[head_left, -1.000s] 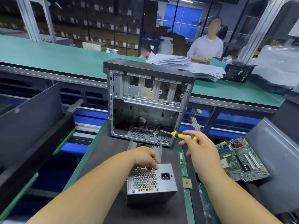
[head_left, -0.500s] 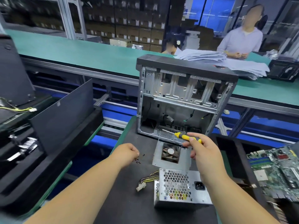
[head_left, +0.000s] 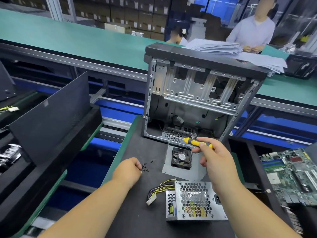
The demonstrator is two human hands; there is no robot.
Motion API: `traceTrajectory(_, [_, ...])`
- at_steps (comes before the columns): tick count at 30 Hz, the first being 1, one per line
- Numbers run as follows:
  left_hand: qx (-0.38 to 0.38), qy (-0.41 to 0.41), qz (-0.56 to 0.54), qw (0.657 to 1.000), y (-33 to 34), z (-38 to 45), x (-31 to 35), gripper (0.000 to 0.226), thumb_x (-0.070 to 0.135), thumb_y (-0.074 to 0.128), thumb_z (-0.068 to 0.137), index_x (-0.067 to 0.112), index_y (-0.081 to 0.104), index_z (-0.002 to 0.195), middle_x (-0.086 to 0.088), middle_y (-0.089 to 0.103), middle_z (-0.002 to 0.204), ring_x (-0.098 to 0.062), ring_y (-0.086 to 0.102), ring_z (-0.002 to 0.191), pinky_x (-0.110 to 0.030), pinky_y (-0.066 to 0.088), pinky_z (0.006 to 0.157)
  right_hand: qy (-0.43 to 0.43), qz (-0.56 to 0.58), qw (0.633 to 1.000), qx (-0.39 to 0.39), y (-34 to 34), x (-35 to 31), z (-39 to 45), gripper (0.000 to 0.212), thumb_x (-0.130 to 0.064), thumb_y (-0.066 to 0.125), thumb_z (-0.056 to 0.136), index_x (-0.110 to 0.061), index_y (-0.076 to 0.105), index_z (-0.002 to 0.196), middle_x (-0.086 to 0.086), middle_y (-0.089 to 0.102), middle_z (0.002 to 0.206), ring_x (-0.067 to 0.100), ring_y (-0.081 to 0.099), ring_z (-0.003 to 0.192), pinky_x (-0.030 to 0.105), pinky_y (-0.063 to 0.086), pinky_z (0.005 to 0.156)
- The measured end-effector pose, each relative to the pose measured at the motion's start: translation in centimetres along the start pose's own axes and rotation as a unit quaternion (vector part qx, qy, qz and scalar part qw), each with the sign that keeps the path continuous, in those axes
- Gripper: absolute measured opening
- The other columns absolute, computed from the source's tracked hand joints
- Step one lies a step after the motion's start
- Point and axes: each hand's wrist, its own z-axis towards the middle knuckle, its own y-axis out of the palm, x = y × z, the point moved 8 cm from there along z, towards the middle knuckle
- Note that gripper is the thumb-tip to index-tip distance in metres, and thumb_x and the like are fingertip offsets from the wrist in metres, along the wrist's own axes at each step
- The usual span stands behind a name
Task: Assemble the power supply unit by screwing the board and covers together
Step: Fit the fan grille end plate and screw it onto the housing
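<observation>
While the left hand (head_left: 128,170) reaches for loose screws (head_left: 145,166), the right hand (head_left: 217,162) grips a screwdriver (head_left: 197,143).
Left fingers curl at the screws, contact unclear; the power supply unit (head_left: 195,200) sits on the mat (head_left: 137,212) below the fan cover (head_left: 183,162).

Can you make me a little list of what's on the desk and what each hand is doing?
left hand: fingertips at the small black screws on the mat
right hand: grips the yellow screwdriver
power supply box: near edge, wires out its left side
fan cover: lies flat, between box and case
computer case: upright, side open
circuit board: far right
</observation>
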Motion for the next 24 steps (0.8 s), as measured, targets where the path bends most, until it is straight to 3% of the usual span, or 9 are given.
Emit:
traceTrajectory(5, [0.007,0.048,0.071,0.996,0.8,0.6,1.3,0.013,0.023,0.065,0.083,0.032,0.059,0.076,0.01,0.063,0.091,-0.014,0.061,0.087,-0.025,0.049,0.071,0.007,-0.018,1.0,0.007,-0.5,0.7,0.5,0.02,-0.022,0.054,0.096,-0.036,0.069,0.099,-0.005,0.074,0.082,0.003,0.051,0.053,0.021,0.043,0.055])
traceTrajectory(15, [0.016,0.091,0.104,0.99,1.4,0.8,2.2,0.01,0.033,0.065,0.089,0.032,0.059,0.08,0.01,0.057,0.089,-0.015,0.06,0.084,-0.028,0.05,0.075,0.009,-0.041,0.999,0.005,-1.3,1.0,1.1,0.025,-0.027,0.053,0.094,-0.048,0.066,0.097,-0.01,0.074,0.086,0.005,0.052,0.055,0.031,0.046,0.062])
traceTrajectory(21, [0.063,0.104,-0.03,0.992,-0.3,0.6,3.7,0.019,0.023,0.065,0.088,0.028,0.055,0.072,0.005,0.06,0.076,-0.01,0.057,0.068,-0.026,0.045,0.059,-0.006,-0.008,1.0,0.004,-1.9,-0.4,1.4,0.024,-0.024,0.054,0.096,-0.044,0.068,0.094,-0.005,0.073,0.083,0.006,0.053,0.056,0.029,0.045,0.062])
traceTrajectory(24, [0.075,0.106,-0.113,0.985,-1.9,-0.1,5.7,0.019,0.02,0.067,0.087,0.025,0.056,0.072,0.002,0.061,0.069,-0.013,0.055,0.063,-0.028,0.044,0.059,-0.013,0.017,1.0,0.005,-2.4,-1.4,1.3,0.024,-0.022,0.054,0.096,-0.041,0.069,0.092,-0.002,0.073,0.081,0.007,0.052,0.056,0.027,0.043,0.06])
